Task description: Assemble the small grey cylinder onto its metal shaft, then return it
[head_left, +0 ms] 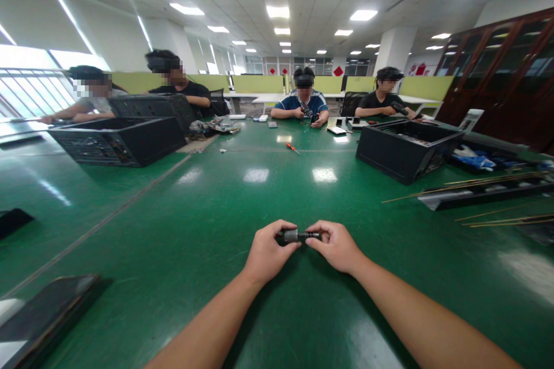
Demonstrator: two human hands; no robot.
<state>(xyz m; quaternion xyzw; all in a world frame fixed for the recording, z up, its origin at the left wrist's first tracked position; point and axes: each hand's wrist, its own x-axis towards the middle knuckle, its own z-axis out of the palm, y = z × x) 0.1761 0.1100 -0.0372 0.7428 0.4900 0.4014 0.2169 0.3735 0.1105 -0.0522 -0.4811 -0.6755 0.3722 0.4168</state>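
Note:
A small dark cylindrical part [291, 235] with a grey metal collar and a thinner ribbed shaft lies level between my two hands, just above the green tabletop. My left hand [269, 251] is closed on its thick left end, thumb below and fingers above. At the thinner right end, my right hand [336, 246] pinches the shaft [312, 235] between thumb and fingers. The fingers hide both ends in part, so I cannot tell exactly what kind of tool or part it is.
Black computer cases [116, 141] stand left and right [402, 147] on the green table [208, 202]. An orange-handled screwdriver [292, 149] lies ahead. Thin brass-coloured rods [476, 185] lie at right, a dark flat panel [52, 311] at lower left. Several people [303, 101] sit across the table.

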